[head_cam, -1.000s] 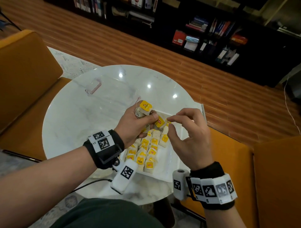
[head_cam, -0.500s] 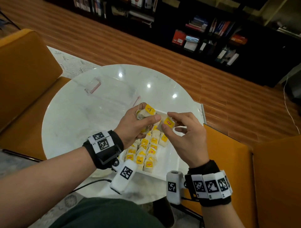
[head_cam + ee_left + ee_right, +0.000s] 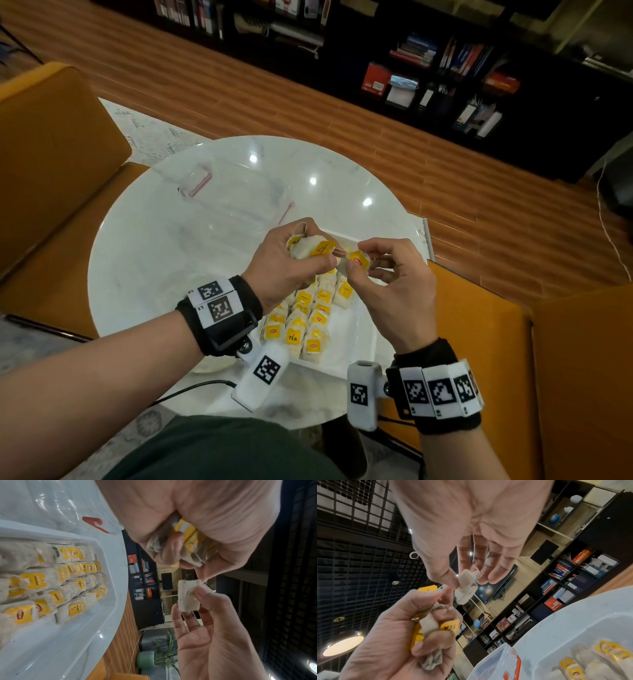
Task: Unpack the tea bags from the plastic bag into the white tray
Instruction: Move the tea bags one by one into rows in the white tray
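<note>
My left hand [image 3: 291, 263] [image 3: 185, 545] [image 3: 412, 628] grips a bunch of tea bags [image 3: 313, 247] [image 3: 192, 543] [image 3: 429, 626] with yellow tags above the far end of the white tray [image 3: 356, 346] [image 3: 96, 635] [image 3: 573, 626]. Just right of it, my right hand [image 3: 390, 284] [image 3: 205, 628] [image 3: 471, 540] pinches one tea bag [image 3: 358, 263] [image 3: 187, 596] [image 3: 466, 586] between thumb and forefinger. Rows of tea bags [image 3: 305, 322] [image 3: 51, 585] lie in the tray's left part. The clear plastic bag [image 3: 236, 195] [image 3: 56, 503] [image 3: 494, 662], with a red zip strip, lies flat on the table beyond the tray.
The round white marble table [image 3: 164, 246] stands between orange chairs [image 3: 51, 164], another [image 3: 507, 342] at the right. The tray's right part is bare. A dark bookshelf [image 3: 445, 75] runs along the far wall beyond the wooden floor.
My right hand closed in on the left hand's bunch, took hold of one tea bag by thumb and forefinger, and both hands dropped slightly toward the tray.
</note>
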The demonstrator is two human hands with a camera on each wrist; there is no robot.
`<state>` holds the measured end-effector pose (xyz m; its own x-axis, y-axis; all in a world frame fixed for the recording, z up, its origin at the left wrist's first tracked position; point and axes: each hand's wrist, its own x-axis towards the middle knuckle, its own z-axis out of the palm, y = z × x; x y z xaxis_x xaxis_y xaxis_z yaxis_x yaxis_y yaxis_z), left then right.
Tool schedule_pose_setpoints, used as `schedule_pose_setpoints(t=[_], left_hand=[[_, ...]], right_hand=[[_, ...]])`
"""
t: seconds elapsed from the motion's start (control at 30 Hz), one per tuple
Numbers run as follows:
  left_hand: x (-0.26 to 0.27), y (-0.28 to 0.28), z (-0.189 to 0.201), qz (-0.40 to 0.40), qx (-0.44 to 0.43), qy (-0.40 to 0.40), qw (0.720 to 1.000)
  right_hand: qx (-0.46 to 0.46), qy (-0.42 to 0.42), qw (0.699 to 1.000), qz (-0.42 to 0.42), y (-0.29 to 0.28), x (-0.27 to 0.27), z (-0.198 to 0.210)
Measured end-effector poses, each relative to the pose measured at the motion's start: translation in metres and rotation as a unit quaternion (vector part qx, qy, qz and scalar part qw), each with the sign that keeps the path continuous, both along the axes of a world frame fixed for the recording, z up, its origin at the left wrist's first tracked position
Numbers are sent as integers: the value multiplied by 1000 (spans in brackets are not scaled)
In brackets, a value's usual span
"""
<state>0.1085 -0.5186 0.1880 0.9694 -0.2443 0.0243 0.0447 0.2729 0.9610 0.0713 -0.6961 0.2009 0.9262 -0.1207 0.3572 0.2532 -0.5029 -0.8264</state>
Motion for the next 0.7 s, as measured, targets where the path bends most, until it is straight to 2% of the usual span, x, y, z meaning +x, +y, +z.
schedule_pose_setpoints(t=[0.1, 0.2, 0.33, 0.43, 0.6, 0.7], left_hand=[[-3, -1, 3, -8, 16, -22, 1000], [-2, -1, 1, -8, 13, -6, 1000], [0, 0, 0, 8, 9, 28, 1000], [3, 2, -1, 18, 30, 40, 999], [1, 4, 1, -6, 61, 35, 998], [-1, 4, 3, -17, 51, 30, 998]], right_hand=[[-16, -24, 1000, -9, 2, 1, -1], [-14, -20, 1000, -12, 1, 2, -3], [103, 61, 993, 15, -4, 1, -2], [186, 86, 978, 45, -7, 1, 4], [241, 106, 960, 92, -12, -1, 13], [234, 102, 962, 101, -15, 0, 13]])
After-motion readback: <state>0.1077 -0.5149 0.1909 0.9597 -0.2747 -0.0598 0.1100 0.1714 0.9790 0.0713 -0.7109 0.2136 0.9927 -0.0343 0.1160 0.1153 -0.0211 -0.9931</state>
